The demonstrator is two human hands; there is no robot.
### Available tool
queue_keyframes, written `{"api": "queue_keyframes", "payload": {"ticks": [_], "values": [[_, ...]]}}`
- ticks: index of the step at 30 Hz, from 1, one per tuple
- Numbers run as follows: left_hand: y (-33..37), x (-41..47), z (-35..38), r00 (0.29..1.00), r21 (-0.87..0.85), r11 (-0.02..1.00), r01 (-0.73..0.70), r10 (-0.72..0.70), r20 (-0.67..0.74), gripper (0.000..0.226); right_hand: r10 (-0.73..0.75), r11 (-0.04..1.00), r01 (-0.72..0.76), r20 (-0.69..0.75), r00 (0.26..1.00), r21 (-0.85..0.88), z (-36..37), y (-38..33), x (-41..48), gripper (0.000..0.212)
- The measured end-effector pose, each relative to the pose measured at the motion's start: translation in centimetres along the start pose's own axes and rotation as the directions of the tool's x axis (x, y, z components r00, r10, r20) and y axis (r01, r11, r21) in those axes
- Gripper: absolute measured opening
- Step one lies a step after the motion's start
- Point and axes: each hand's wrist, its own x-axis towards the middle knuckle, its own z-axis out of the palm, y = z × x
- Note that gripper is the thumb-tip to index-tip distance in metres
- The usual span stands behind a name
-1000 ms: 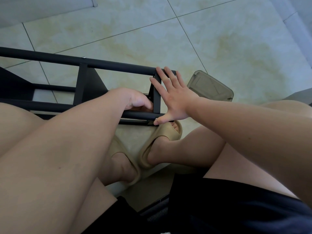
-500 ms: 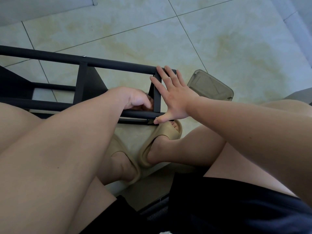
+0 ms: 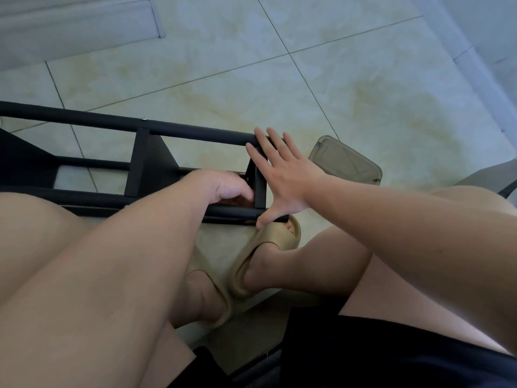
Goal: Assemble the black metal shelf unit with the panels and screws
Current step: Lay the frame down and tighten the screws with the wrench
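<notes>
no readable text — (none anywhere)

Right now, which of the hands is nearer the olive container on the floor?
Right. The right hand presses the shelf frame just beside the container; the left hand is farther left, inside the frame.

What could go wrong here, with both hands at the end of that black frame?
The left hand is curled inside the black metal frame, beside its end bar; a shift might pinch fingers. The right hand only presses flat against that end, so the frame could slide. Toes in the tan slide sandal sit right by the frame's end and could be struck.
</notes>
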Motion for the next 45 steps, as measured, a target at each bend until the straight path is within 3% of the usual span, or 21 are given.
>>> {"api": "queue_keyframes", "payload": {"ticks": [15, 17, 22, 30, 37, 45], "values": [[-0.1, 0.8, -0.4, 0.998, 0.038, 0.997, -0.062, 0.062, -0.012, 0.032, -0.041, 0.999, 0.04, 0.038, 0.998, 0.037, 0.2, 0.7, 0.9, 0.163], [-0.2, 0.8, -0.5, 0.999, 0.012, 0.999, -0.048, 0.048, 0.001, 0.031, -0.041, 0.998, 0.04, 0.031, 0.999, 0.039, 0.3, 0.7, 1.0, 0.163], [-0.3, 0.8, -1.0, 0.981, -0.199, 0.976, 0.093, -0.055, 0.184, 0.019, -0.04, 0.998, 0.039, 0.029, 0.999, 0.045, 0.4, 0.9, 1.1, 0.163], [-0.1, 1.1, -1.1, 0.973, -0.203, 0.97, 0.136, -0.092, 0.212, 0.022, -0.04, 0.998, 0.038, 0.024, 0.999, 0.045, 0.4, 0.9, 1.2, 0.162], [-0.1, 0.9, -0.8, 0.987, -0.135, 0.991, -0.011, 0.032, 0.16, 0.023, -0.043, 0.998, 0.042, 0.021, 0.999, 0.052, 0.3, 0.8, 1.1, 0.161], [-0.5, 1.2, -0.7, 0.985, -0.132, 0.99, -0.047, 0.068, 0.158, 0.039, -0.043, 0.998, 0.042, 0.017, 0.999, 0.048, 0.3, 0.5, 0.9, 0.161]]}}
